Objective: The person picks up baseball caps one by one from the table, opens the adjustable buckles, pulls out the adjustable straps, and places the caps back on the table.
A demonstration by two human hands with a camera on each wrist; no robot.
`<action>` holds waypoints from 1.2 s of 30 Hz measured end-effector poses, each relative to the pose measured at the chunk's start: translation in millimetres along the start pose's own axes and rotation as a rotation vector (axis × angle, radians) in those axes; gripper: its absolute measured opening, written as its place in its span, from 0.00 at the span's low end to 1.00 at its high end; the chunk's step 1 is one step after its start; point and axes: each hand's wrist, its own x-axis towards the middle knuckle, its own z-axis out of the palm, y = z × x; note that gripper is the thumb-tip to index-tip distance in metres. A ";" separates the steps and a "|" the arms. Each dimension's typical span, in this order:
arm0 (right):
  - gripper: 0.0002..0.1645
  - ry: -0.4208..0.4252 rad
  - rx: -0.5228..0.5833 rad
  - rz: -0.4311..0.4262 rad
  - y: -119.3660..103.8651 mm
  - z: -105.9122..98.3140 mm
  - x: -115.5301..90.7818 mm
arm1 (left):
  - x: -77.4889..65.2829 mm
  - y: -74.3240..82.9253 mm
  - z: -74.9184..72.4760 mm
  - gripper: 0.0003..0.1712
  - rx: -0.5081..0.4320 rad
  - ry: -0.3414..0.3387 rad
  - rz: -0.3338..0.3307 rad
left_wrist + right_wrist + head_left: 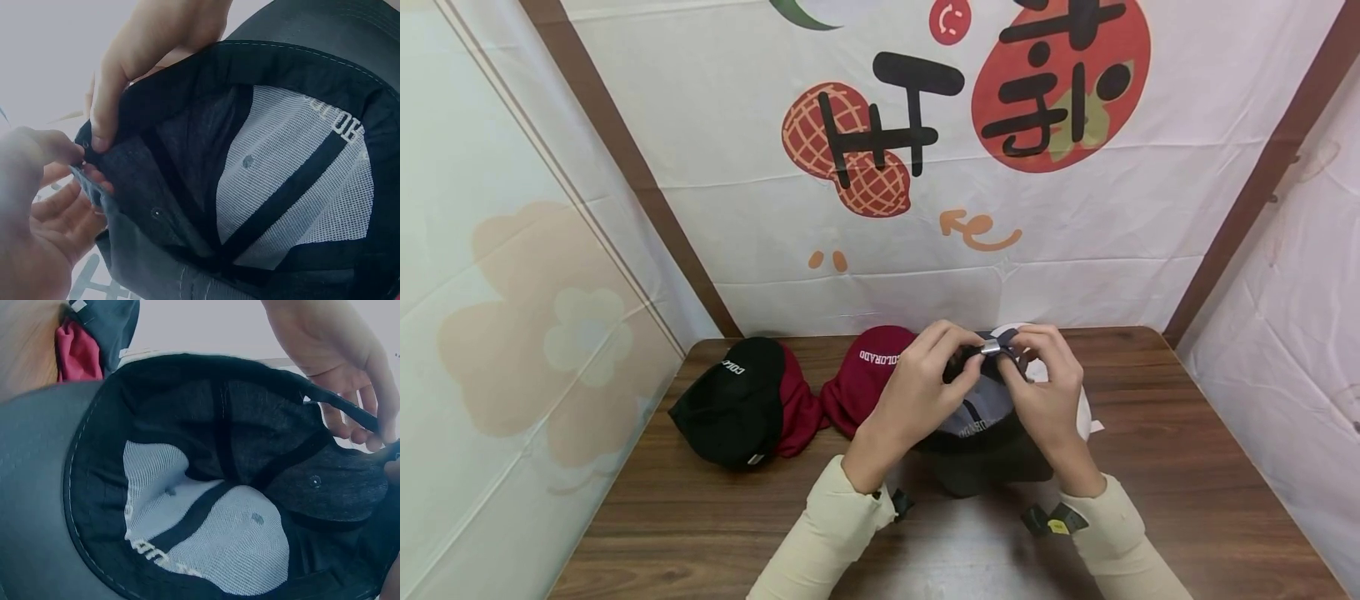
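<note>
Both hands hold a dark baseball cap (1000, 454) above the table, its inside facing up and its brim towards the person. My left hand (925, 387) pinches the back strap beside a silver buckle (991, 347). On the buckle's other side, my right hand (1051, 396) pinches the strap between thumb and fingers. In the left wrist view, pale mesh (294, 169) lines the cap's front, with stitched lettering showing through. The right wrist view shows the strap (344, 411) arching over the rear opening. Fingertips partly cover the strap ends.
At the left of the wooden table (737, 542), a black cap (730, 408) lies against a dark red cap (801, 404). Another dark red cap (868, 367) sits near the back edge. Behind the right hand, a white cap (1084, 412) is mostly hidden. Printed cloth (737, 250) hangs behind.
</note>
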 end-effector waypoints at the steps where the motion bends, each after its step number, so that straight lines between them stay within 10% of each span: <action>1: 0.10 -0.008 0.002 -0.004 0.3 -0.3 0.0 | -0.2 -0.4 0.2 0.09 -0.011 -0.001 -0.009; 36: 0.12 -0.101 -0.050 -0.211 36.8 1.8 -13.4 | -1.9 -7.9 12.8 0.07 -0.120 0.002 -0.146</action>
